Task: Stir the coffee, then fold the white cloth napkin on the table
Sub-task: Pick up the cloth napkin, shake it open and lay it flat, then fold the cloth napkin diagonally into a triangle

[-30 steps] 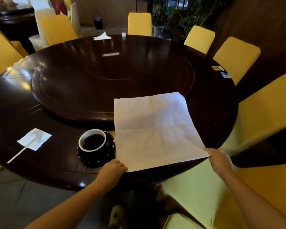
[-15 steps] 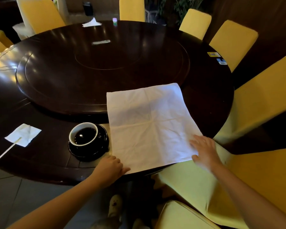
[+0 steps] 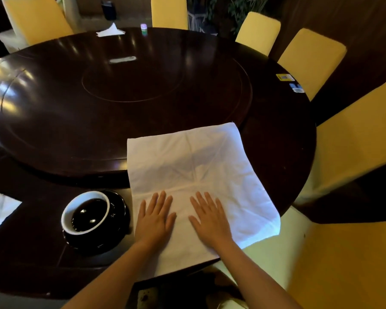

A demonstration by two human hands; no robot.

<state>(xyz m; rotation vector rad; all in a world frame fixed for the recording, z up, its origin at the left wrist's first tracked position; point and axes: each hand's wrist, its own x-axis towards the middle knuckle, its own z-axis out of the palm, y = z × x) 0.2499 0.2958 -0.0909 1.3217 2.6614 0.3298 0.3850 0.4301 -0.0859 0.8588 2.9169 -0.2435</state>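
The white cloth napkin (image 3: pixel 194 166) lies spread flat at the near edge of the dark round table (image 3: pixel 54 253), its far half draped over the rim of the raised turntable. My left hand (image 3: pixel 155 217) and my right hand (image 3: pixel 210 218) rest palm-down side by side on the napkin's near half, fingers spread, holding nothing. To the left of the napkin stands a cup of black coffee (image 3: pixel 87 214), white inside, on a black saucer (image 3: pixel 118 230). No stirrer is visible in the cup.
A small white paper napkin (image 3: pixel 0 209) lies at the left edge. The big dark turntable (image 3: pixel 120 90) fills the table's middle. Far across lie a crumpled tissue (image 3: pixel 110 32) and a small bottle (image 3: pixel 144 27). Yellow-covered chairs (image 3: pixel 352 148) ring the table.
Both hands let go of the napkin's near corners and moved inward onto its near half, now lying flat. The view has come closer to the table.
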